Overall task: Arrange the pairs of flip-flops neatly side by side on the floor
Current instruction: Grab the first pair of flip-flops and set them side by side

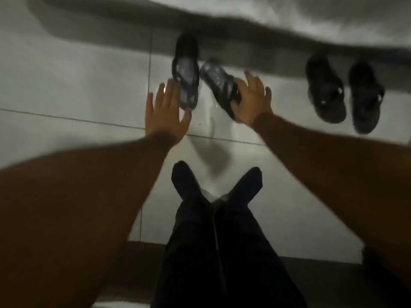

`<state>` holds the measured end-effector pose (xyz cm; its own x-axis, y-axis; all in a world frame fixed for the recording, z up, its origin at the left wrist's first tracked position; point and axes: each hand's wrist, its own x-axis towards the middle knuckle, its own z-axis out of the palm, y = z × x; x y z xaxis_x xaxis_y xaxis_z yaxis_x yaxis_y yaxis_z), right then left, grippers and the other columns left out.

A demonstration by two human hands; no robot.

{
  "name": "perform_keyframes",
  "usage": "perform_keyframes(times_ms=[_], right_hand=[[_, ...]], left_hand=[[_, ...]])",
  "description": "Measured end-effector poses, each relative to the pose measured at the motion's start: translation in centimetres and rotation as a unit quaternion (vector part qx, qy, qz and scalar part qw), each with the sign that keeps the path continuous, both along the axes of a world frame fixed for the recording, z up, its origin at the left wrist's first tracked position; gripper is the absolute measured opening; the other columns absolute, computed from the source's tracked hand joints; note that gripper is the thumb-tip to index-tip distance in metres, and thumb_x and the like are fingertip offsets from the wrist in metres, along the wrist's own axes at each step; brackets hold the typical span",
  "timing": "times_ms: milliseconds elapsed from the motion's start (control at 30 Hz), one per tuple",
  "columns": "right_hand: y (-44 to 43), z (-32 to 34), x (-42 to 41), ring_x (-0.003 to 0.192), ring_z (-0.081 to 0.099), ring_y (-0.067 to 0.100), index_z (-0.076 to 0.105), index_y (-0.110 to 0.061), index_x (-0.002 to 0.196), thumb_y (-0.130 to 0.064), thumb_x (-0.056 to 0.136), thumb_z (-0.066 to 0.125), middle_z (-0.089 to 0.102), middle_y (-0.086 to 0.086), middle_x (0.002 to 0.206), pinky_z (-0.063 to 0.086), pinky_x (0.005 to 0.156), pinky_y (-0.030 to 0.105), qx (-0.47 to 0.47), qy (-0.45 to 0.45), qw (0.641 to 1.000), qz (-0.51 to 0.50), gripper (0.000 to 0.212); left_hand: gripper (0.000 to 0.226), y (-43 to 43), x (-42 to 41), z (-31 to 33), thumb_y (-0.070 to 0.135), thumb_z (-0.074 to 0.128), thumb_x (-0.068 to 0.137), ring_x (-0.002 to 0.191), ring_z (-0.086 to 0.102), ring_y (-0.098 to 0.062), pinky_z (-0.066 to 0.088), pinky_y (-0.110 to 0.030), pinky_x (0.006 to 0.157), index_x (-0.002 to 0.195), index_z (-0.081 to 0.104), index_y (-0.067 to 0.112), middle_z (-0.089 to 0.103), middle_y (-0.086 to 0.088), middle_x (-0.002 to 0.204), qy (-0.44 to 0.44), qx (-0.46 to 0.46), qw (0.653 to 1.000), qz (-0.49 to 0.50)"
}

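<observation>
Two dark flip-flops with greyish patterned footbeds lie on the pale tiled floor in the head view. The left flip-flop (186,73) points straight away from me. The right flip-flop (219,84) is angled, its toe end leaning toward the left one. My left hand (165,110) is flat with fingers spread, touching the left flip-flop's outer edge near the heel. My right hand (252,100) rests over the heel part of the angled flip-flop, fingers spread; a grip is not visible. The picture is blurred.
A second pair of dark sandals (343,92) stands side by side at the right. A dark strip along the wall base (89,38) runs across the top. My legs in dark trousers and socks (213,218) extend forward at the bottom centre.
</observation>
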<state>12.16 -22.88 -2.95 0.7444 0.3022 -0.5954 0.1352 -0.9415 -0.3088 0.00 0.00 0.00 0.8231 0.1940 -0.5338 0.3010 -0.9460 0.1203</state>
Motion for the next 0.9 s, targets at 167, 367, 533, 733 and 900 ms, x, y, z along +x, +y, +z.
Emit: perform_keyframes(times_ms=[167,367,533,733,900], right_hand=[[-1.2,-8.6,2.7,0.152,0.033,0.052,0.018,-0.048,0.164,-0.042,0.093,0.069,-0.008,0.013,0.178,0.024,0.123,0.067,-0.025,0.096,0.995,0.031,0.088],[-3.0,-14.0,1.0,0.127,0.054,0.054,0.060,-0.030,0.145,-0.039,0.090,0.060,0.030,0.023,0.164,0.044,0.116,0.051,0.017,0.076,0.994,0.073,0.056],[-2.4,-13.7,-0.9,0.127,0.051,0.049,0.056,-0.029,0.148,-0.038,0.096,0.068,0.043,0.023,0.150,0.047,0.111,0.050,0.015,0.060,0.997,0.047,0.054],[-0.2,-13.7,-1.2,0.116,0.062,0.046,0.051,-0.029,0.146,-0.050,0.089,0.076,0.051,0.019,0.137,0.053,0.105,0.047,0.023,0.080,0.996,-0.025,0.065],[2.1,-14.1,-2.6,0.111,0.066,0.043,0.055,-0.026,0.138,-0.053,0.091,0.074,0.050,0.016,0.135,0.055,0.102,0.042,0.043,0.082,0.994,-0.055,0.057]], left_hand=[[0.082,1.4,2.4,-9.1,0.051,0.040,0.111,0.170,-0.002,-0.031,0.002,-0.053,0.136,0.176,0.001,0.022,-0.006,-0.008,0.185,0.050,-0.021,0.997,0.054],[0.091,1.9,6.3,-14.2,0.044,0.062,0.105,0.168,-0.009,-0.041,-0.001,-0.059,0.135,0.175,0.005,0.038,-0.012,-0.014,0.183,0.060,-0.030,0.998,0.001],[0.078,1.9,7.4,-15.5,0.030,0.068,0.101,0.161,0.024,-0.048,0.026,-0.064,0.130,0.167,0.028,0.043,-0.006,-0.011,0.184,0.057,-0.046,0.997,-0.031],[0.051,1.8,5.3,-17.2,0.040,0.065,0.103,0.140,0.052,-0.048,0.054,-0.060,0.108,0.150,0.048,0.031,-0.003,-0.008,0.184,0.035,-0.059,0.998,0.002],[0.050,1.9,2.8,-17.7,0.029,0.071,0.100,0.141,0.049,-0.046,0.055,-0.059,0.106,0.146,0.051,0.028,0.002,-0.006,0.183,0.032,-0.058,0.998,-0.010]])
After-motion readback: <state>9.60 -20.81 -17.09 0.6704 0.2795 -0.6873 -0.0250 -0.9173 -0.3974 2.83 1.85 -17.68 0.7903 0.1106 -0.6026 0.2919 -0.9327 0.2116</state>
